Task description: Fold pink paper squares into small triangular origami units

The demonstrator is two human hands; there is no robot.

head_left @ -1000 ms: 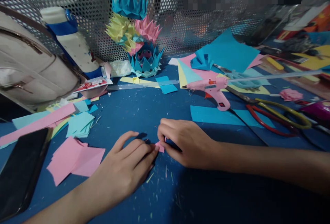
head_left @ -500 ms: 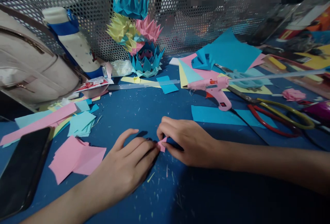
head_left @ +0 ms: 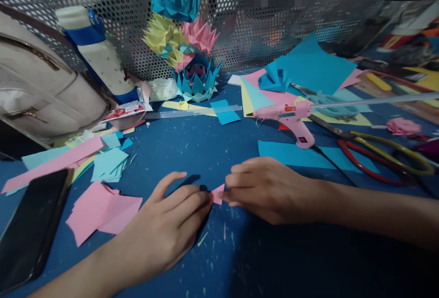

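Note:
A small folded piece of pink paper (head_left: 217, 194) lies on the blue tabletop between my hands. My left hand (head_left: 173, 224) holds its left side down with the fingertips, the thumb raised apart; the covered part of the paper is hidden. At its right edge are the closed fingertips of my right hand (head_left: 274, 190), pinched together. Left of my left hand rests a pile of pink paper squares (head_left: 99, 208), with a stack of light blue paper squares (head_left: 109, 165) behind it.
A pink glue gun (head_left: 288, 117) and scissors with red and yellow handles (head_left: 384, 156) lie on the right. Folded paper flowers (head_left: 197, 80) stand at the back. A phone (head_left: 32, 229), a bottle (head_left: 99, 55) and a bag (head_left: 41, 78) occupy the left.
My right hand has shifted to the right, its fingers now drawn together at the paper's right edge. More of the pink piece shows. My left hand has hardly moved.

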